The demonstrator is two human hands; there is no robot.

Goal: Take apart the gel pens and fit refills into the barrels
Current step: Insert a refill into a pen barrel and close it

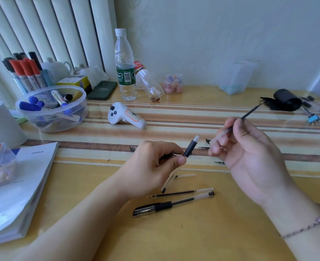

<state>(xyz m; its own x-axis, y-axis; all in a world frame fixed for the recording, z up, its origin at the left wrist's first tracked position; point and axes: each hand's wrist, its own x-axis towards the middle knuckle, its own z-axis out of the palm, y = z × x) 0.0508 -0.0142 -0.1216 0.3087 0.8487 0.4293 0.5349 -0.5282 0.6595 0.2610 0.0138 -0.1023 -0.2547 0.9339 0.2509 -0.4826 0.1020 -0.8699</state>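
Counter (230,232): I see a yellow surface with a striped runner across its middle. The work zone is the near centre.
Book (18,194): lies at the near left edge, clear of the work.
Tub of markers (52,110): sits toward the far left corner, not needed.
Water bottle (124,66): stands at the far edge, well apart from the hands.
Left hand (151,166): the grip is clenched on the barrel (190,147), pinched low at thumb and forefinger. The black rubber sleeve and clear threaded end point up and toward the right.
Right hand (249,151): the grip is closed on the refill (249,113), fingers around its clear rear length. The dark inked length and tip point toward the far right corner.
Barrel and refill relation: apart, not yet aligned.
Whole pen (172,205): lies capped at the near centre, untouched.
Spare refill (180,193): lies just beyond the whole pen.
Small dark parts on the runner: too small for me to identify.
Handling, barrel: I judge it light, stiff and smooth. The rubber sleeve is the surest hold.
Handling, refill: I judge it very light, thin and bendable. Hold mid-length, off the tip, and feed straight.
Step in hand: I judge it to be refill insertion.
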